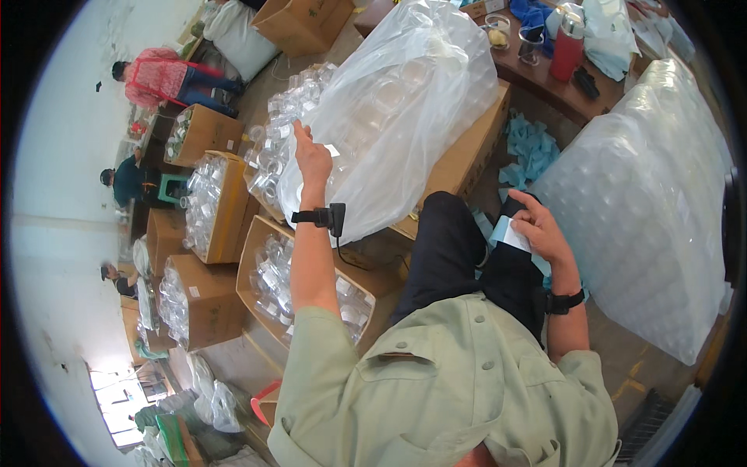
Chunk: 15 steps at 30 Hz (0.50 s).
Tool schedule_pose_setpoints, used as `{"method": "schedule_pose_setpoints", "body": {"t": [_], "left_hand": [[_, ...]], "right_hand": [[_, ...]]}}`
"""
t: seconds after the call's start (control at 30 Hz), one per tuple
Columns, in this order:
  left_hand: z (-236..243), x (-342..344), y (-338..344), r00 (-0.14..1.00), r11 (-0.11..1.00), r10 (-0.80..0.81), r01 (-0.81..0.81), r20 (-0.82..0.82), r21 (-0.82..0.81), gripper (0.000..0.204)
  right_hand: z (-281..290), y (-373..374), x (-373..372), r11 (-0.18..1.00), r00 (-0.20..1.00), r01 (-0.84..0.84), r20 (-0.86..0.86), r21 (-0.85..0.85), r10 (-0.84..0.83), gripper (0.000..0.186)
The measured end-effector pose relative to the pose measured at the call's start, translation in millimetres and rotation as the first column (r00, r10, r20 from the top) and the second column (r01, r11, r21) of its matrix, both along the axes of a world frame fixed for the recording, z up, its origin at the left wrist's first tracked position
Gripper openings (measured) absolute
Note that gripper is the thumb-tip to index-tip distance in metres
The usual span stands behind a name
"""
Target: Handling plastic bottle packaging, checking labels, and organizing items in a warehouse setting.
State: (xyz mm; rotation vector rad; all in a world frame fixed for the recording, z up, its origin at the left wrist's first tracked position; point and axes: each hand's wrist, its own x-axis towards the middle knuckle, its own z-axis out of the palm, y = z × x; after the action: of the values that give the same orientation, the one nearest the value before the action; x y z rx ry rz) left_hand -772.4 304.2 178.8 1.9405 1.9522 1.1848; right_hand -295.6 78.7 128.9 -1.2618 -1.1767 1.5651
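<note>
My left hand (313, 159) reaches forward over the edge of a large clear plastic bag (354, 117) full of clear round jars. One finger points out and the others are curled. A small white label (333, 150) juts from beside the curled fingers; whether they grip it or it lies behind them is unclear. Loose clear jars (272, 159) fill a box just left of this hand. Above my thigh, my right hand (541, 229) is closed on a white and pale blue label sheet (510, 234), thumb on top.
Cartons of clear jars (268, 284) stand at left. A second big bag of jars (638, 202) is at right, near crumpled blue backing paper (529, 148). A brown table (521, 66) holds a red flask (567, 50). Several people (159, 78) are at far left.
</note>
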Motion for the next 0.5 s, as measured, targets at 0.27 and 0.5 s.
{"method": "schedule_pose_setpoints", "body": {"t": [0.27, 0.5], "left_hand": [[-15.1, -7.4, 30.6, 0.992, 0.999, -0.031, 0.036, -0.119, 0.036, 0.082], [-47.1, 12.5, 36.3, 1.000, 0.999, -0.003, 0.003, 0.001, 0.038, 0.082]], "right_hand": [[-2.9, 18.8, 9.8, 0.998, 0.998, 0.035, -0.048, -0.048, -0.038, 0.067], [-43.3, 10.3, 11.9, 1.000, 1.000, 0.007, -0.031, -0.013, -0.007, 0.070]]}}
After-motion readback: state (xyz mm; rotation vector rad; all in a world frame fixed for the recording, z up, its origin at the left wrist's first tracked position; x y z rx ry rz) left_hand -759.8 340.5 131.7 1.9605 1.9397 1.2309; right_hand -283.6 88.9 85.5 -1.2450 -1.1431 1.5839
